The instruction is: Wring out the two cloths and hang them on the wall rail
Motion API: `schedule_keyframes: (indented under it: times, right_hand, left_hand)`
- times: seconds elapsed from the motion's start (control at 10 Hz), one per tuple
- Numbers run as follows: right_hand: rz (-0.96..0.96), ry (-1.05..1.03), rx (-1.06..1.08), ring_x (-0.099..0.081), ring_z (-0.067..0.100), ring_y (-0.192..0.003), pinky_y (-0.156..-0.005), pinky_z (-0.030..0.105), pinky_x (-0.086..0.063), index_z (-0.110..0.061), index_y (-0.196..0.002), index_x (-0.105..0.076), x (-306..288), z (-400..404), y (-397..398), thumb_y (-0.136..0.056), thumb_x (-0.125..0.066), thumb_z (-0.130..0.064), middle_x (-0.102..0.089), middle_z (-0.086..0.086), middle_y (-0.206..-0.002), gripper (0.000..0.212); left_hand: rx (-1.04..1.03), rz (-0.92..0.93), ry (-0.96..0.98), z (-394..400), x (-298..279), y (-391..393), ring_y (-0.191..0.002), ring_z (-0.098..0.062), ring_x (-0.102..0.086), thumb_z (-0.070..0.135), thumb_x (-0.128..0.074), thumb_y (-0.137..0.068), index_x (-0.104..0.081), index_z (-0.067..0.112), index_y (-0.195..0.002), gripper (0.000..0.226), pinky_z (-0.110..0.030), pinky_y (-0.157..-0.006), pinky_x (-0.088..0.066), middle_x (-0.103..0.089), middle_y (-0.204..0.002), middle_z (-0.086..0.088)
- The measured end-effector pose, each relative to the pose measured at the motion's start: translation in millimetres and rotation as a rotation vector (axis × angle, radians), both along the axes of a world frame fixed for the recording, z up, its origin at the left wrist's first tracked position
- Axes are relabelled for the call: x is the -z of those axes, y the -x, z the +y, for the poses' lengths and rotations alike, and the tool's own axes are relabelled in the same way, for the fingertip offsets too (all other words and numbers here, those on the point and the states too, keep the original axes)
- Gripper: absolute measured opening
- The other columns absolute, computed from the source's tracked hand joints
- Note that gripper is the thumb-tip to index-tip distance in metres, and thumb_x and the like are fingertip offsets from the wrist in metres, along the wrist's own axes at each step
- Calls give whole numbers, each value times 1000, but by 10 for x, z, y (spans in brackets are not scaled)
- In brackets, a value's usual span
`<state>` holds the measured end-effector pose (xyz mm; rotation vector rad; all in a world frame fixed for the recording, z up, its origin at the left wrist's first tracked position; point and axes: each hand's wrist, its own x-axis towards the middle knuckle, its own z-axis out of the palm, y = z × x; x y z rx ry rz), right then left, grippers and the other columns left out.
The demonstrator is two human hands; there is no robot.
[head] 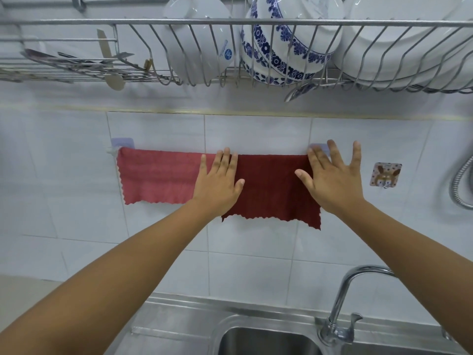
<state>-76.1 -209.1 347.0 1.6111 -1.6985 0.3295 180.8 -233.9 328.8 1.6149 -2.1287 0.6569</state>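
2 cloths hanging side by side on a wall rail above a steel sink.

Pale pink scallop-edged cloth [156, 175] is draping over the left part of the white wall rail [110, 150]; dark red scallop-edged cloth [271, 185] is draping just beside it, to the right. Left hand [217, 184] is lying flat where the 2 cloths meet, fingers [226, 160] open and gripping nothing. Right hand [332, 178] is pressing flat on the dark red cloth's right edge, fingers spread. Curved chrome tap [345, 298] is standing below.

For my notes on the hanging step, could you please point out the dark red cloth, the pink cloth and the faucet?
dark red cloth [271, 185], head view, middle of its front face.
pink cloth [156, 175], head view, centre of the hanging panel.
faucet [340, 295], head view, rising neck.
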Motion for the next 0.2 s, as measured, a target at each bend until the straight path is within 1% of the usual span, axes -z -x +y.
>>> schedule_keyframes:
  times: [0.1,0.2]
  right_hand:
    - [-151,-27,-114,-12,24,-149,-116,54,8,-14,-151,-27,-28,86,-151,-98,-12,-55,-30,3,-158,68]
    - [-182,-58,-284,-22,25,-146,-120,47,-7,-13,-150,-30,88,202,-458,-99,-30,-42,-32,4,-157,58]
  left_hand:
    - [35,50,-29,102,3,-23,-149,-22,7,45,-18,-101,5,12,-152,66,-51,-119,5,7,-162,-9]
    - [25,101,-48,264,167,-53,-150,-23,6,43,-18,-101,5,12,-152,64,-48,-121,2,7,-162,-9]
